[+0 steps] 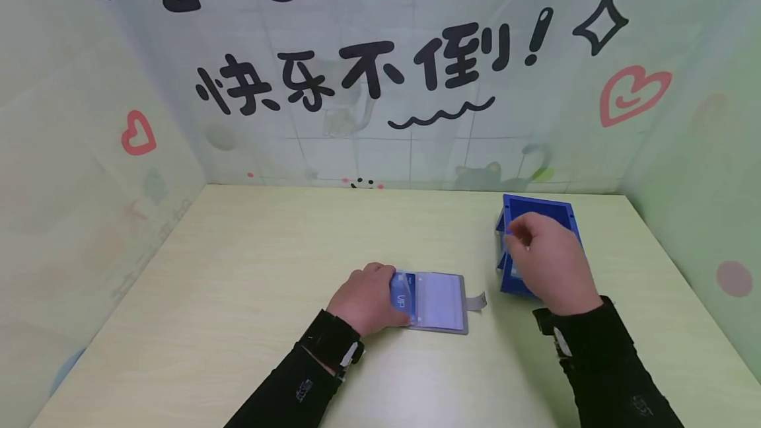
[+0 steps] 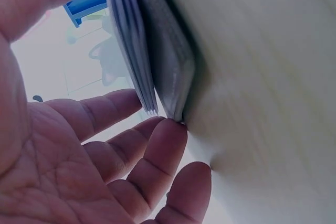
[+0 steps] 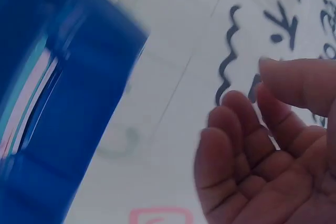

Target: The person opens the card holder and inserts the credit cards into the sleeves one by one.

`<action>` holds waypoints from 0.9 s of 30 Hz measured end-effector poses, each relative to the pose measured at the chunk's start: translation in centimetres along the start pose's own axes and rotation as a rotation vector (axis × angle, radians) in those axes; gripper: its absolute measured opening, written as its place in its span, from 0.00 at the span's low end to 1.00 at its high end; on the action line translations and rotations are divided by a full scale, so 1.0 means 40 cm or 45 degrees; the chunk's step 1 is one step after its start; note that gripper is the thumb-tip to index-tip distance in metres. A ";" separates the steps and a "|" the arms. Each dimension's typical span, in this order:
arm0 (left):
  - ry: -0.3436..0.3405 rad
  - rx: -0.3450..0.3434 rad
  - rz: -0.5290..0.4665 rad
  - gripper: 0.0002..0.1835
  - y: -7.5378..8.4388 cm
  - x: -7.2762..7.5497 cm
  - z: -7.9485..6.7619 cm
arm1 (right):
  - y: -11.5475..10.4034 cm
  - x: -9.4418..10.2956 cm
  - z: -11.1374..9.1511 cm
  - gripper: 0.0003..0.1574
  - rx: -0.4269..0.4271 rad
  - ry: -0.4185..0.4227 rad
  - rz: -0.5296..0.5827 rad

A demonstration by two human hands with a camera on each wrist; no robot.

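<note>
A card holder [image 1: 441,301] lies spread on the table, with clear sleeves and a grey edge. A blue card marked VIP [image 1: 403,297] shows in its left sleeve. My left hand [image 1: 370,299] grips the holder's left end, thumb at the near edge and fingers at the far edge. In the left wrist view the stacked sleeves [image 2: 128,40] stand a little apart from the cover. Above a blue plastic bin [image 1: 538,207] hovers my right hand [image 1: 549,259], fingers loosely curled with nothing between them. Cards [image 3: 31,98] sit inside the bin in the right wrist view, blurred.
The holder's grey strap [image 1: 476,302] sticks out to the right, toward the bin. A pale wooden table [image 1: 238,269] lies beneath, bounded by a printed backdrop [image 1: 357,150] behind and at both sides.
</note>
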State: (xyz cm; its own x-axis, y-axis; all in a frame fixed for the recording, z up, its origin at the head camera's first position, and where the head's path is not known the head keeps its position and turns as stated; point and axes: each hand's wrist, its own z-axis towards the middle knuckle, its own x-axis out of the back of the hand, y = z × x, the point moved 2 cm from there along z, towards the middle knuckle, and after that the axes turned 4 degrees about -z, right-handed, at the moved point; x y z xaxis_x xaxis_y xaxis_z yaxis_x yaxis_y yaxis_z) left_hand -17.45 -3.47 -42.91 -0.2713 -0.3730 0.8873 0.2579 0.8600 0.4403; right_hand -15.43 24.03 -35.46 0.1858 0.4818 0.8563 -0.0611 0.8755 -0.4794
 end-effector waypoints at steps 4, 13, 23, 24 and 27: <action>0.003 0.000 -0.001 0.46 -0.002 -0.001 -0.001 | 0.065 0.009 0.019 0.21 -0.094 -0.138 -0.110; -0.001 0.009 -0.007 0.46 -0.001 -0.002 -0.002 | 0.155 -0.075 0.052 0.25 -0.133 -0.322 -0.260; -0.003 0.011 -0.009 0.46 0.002 0.002 -0.004 | 0.174 -0.112 0.055 0.23 -0.041 -0.285 -0.392; -0.002 0.011 -0.010 0.46 0.002 0.002 -0.004 | 0.173 -0.113 0.055 0.23 -0.038 -0.286 -0.404; -0.002 0.011 -0.012 0.46 0.001 0.002 -0.004 | 0.174 -0.118 0.057 0.22 -0.031 -0.298 -0.429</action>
State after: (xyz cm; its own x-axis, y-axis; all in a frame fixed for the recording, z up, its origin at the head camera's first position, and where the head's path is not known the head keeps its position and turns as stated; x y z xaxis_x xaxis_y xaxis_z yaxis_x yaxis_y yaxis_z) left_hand -17.31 -3.52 -42.81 -0.2755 -0.3804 0.8828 0.2469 0.8595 0.4475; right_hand -18.98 27.93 -42.38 -0.0367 0.1663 0.9854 -0.0116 0.9859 -0.1668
